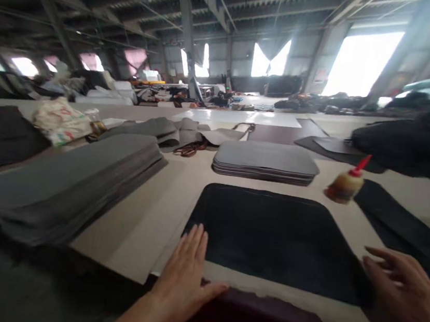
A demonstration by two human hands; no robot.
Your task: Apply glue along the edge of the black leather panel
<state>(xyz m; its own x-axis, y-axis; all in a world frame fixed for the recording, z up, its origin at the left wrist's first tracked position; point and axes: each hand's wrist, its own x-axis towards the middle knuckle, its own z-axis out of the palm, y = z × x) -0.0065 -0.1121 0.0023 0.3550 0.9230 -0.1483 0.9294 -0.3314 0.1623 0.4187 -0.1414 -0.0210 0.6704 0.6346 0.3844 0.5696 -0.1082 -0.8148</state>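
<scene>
A black sheet with rounded far corners (pixel 268 235) lies flat on the pale table in front of me. My left hand (pixel 186 267) rests with outstretched fingers on its near left corner, the thumb pointing right along the table edge. Beyond the sheet's right edge, my right hand (pixel 406 289) hovers with bent, parted fingers, slightly blurred, and nothing shows in it. A glue bottle with a red nozzle (pixel 345 185) stands past the sheet's far right corner. Behind the sheet sits a neat stack of grey rounded panels (pixel 266 159).
A tall stack of grey sheets (pixel 67 179) fills the left side of the table (pixel 130 213). Dark strips (pixel 406 231) lie at the right. Loose grey scraps (pixel 179 133) and brown straps (pixel 191 148) are farther back, with a black heap (pixel 408 145) at the back right.
</scene>
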